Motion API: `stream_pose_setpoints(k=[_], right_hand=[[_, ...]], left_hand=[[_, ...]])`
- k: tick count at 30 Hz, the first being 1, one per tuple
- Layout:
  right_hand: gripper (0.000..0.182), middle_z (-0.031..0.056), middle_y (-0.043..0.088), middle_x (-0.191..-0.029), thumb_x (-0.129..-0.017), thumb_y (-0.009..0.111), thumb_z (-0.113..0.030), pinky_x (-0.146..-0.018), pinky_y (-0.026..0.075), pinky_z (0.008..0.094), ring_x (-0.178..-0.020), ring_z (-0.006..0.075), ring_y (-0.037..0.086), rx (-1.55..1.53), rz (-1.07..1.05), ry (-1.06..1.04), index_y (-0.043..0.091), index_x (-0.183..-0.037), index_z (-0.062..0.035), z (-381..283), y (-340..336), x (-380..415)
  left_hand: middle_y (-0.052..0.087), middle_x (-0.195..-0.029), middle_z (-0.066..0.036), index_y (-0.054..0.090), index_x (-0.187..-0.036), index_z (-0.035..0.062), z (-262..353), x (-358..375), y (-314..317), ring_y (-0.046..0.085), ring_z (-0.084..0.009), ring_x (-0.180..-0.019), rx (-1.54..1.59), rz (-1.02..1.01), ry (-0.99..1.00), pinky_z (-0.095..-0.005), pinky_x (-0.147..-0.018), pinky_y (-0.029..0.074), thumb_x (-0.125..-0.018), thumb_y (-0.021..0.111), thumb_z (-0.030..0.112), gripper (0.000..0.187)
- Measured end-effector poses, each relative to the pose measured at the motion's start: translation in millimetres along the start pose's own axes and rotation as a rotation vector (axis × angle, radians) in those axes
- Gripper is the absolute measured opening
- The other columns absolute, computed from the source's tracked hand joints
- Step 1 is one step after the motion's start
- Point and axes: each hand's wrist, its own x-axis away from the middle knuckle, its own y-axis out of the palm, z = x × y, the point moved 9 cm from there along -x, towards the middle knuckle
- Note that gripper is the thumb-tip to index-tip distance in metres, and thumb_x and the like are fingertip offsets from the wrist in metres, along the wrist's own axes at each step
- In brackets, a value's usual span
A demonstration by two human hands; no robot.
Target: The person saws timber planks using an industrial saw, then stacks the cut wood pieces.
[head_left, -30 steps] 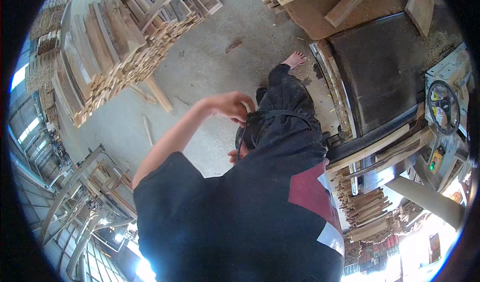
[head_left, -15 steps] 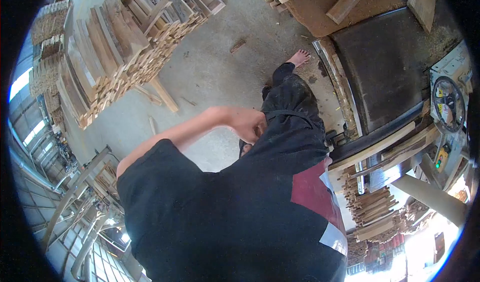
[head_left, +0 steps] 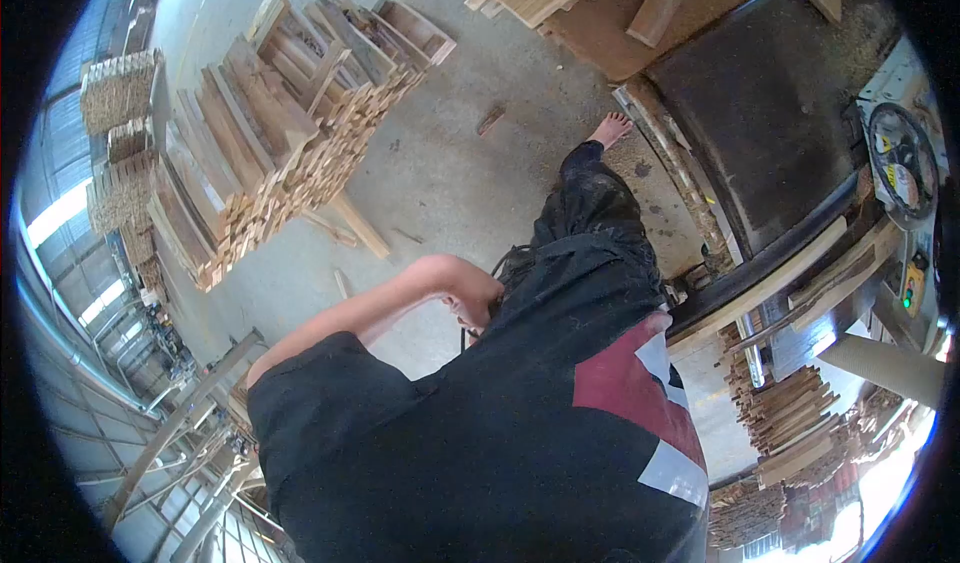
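Observation:
My left hand is bent in at the left side of my waist, its fingers curled against the black trousers. Part of it is hidden by the dark cloth, and what it holds cannot be made out. A thin dark cord shows just below the fingers. The black shirt, with a dark red and white patch, fills the lower middle. My right hand does not show. One bare foot is on the floor beyond the trousers.
Stacked wood strips stand at the left. On the right are a dark machine bed, a black handwheel, long boards and a control box with a green light. A loose wood piece lies on the floor.
My left hand has drawn back slightly to the left and down along my waist, its fingers still curled. The view has shifted, with the wood stacks now further right and lower.

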Motion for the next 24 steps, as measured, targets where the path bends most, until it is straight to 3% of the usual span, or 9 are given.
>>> stream_pose_setpoints(k=[3, 8, 11, 13, 14, 17, 19, 23, 24], right_hand=[[0.036, 0.0092, 0.068, -0.073, -0.095, 0.062, -0.037, -0.056, 0.049, 0.0321, -0.064, 0.0163, 0.063, 0.033, 0.029, -0.013, 0.073, -0.102, -0.0038, 7, -10, 16], [0.036, 0.0088, 0.068, -0.073, -0.094, 0.063, -0.037, -0.057, 0.049, 0.0322, -0.063, 0.016, 0.063, 0.085, 0.066, -0.038, 0.073, -0.103, -0.0038, 18, -24, 36], [0.035, 0.0086, 0.068, -0.073, -0.094, 0.063, -0.037, -0.057, 0.05, 0.0322, -0.063, 0.0158, 0.063, 0.112, 0.078, -0.05, 0.073, -0.103, -0.0038, 28, -27, 46], [0.035, 0.0085, 0.068, -0.073, -0.094, 0.064, -0.036, -0.057, 0.05, 0.0322, -0.063, 0.0156, 0.062, 0.119, 0.1, -0.074, 0.073, -0.103, -0.0038, 36, -25, 49], [0.035, 0.0084, 0.068, -0.073, -0.094, 0.064, -0.036, -0.057, 0.05, 0.0322, -0.063, 0.0156, 0.062, 0.128, 0.116, -0.093, 0.073, -0.104, -0.0038, 36, -26, 49], [0.035, 0.0082, 0.068, -0.072, -0.093, 0.064, -0.036, -0.057, 0.05, 0.0322, -0.063, 0.0154, 0.062, 0.179, 0.187, -0.167, 0.073, -0.104, -0.0038, 24, -45, 52], [0.035, 0.0081, 0.068, -0.072, -0.093, 0.065, -0.036, -0.057, 0.05, 0.0322, -0.063, 0.0153, 0.062, 0.223, 0.247, -0.228, 0.073, -0.105, -0.0038, 9, -62, 55], [0.035, 0.0078, 0.068, -0.072, -0.093, 0.065, -0.036, -0.057, 0.05, 0.0323, -0.062, 0.015, 0.062, 0.286, 0.413, -0.394, 0.073, -0.105, -0.0038, -35, -95, 58], [0.035, 0.0077, 0.068, -0.072, -0.093, 0.065, -0.035, -0.057, 0.05, 0.0323, -0.062, 0.0149, 0.062, 0.299, 0.459, -0.435, 0.073, -0.106, -0.0038, -46, -104, 61]], left_hand=[[0.056, -0.066, 0.0, 0.062, -0.092, 0.0021, 19, 3, 1, 0.051, -0.0129, -0.055, -0.076, 0.031, -0.032, -0.0328, -0.049, 0.042, -0.076, 0.061, 0.008, 0.017], [0.061, -0.069, -0.001, 0.066, -0.089, 0.0012, 5, 0, -25, 0.053, -0.0111, -0.059, -0.082, -0.08, -0.041, -0.0285, -0.052, 0.043, -0.08, 0.066, 0.008, 0.011], [0.063, -0.072, 0.0, 0.07, -0.092, 0.0014, 4, 1, -62, 0.053, -0.0098, -0.061, 0.091, 0.018, 0.059, -0.0272, -0.054, 0.042, -0.08, 0.065, 0.003, 0.013], [0.067, -0.078, 0.0, 0.072, -0.103, 0.0027, 19, 16, -113, 0.055, -0.0091, -0.065, 0.291, 0.421, 0.212, -0.0265, -0.057, 0.045, -0.082, 0.065, 0.0, 0.022], [0.067, -0.08, -0.001, 0.072, -0.111, 0.0043, 23, 14, -117, 0.059, -0.0102, -0.071, 0.16, 0.428, 0.344, -0.0279, -0.06, 0.048, -0.086, 0.069, 0.008, 0.026], [0.07, -0.087, -0.005, 0.071, -0.113, 0.0029, -22, -28, -117, 0.061, -0.0124, -0.079, 0.142, 0.46, 0.333, -0.0309, -0.068, 0.052, -0.085, 0.068, 0.008, 0.029], [0.074, -0.095, -0.005, 0.07, -0.116, 0.0028, -35, -54, -129, 0.063, -0.0139, -0.085, -0.024, 0.534, 0.465, -0.0345, -0.073, 0.053, -0.083, 0.069, 0.009, 0.034], [0.076, -0.098, -0.01, 0.072, -0.11, 0.0008, -9, -41, -138, 0.067, -0.0144, -0.092, -0.293, 0.625, 0.337, -0.0369, -0.076, 0.053, -0.081, 0.073, 0.013, 0.031], [0.076, -0.099, -0.013, 0.071, -0.109, 0.0004, -7, -41, -142, 0.068, -0.0159, -0.093, -0.132, 0.55, 0.431, -0.0377, -0.077, 0.053, -0.08, 0.075, 0.014, 0.032]])
